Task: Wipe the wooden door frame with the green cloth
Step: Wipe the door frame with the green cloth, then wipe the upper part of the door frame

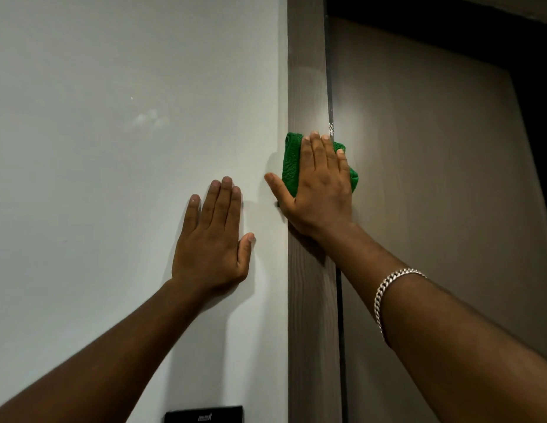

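The wooden door frame (307, 71) runs upright through the middle of the view, grey-brown with visible grain. My right hand (319, 187) lies flat on it and presses the folded green cloth (291, 161) against the wood. The cloth sticks out to the left of and beyond my fingers, and a bit shows at the right of my palm. My left hand (212, 239) rests flat on the white wall (113, 117) to the left of the frame, fingers together, holding nothing.
The door panel (434, 163) stands right of the frame, with a dark gap above it at the top right. A small black plate (204, 415) sits on the wall at the bottom edge. A silver chain bracelet (388, 296) is on my right wrist.
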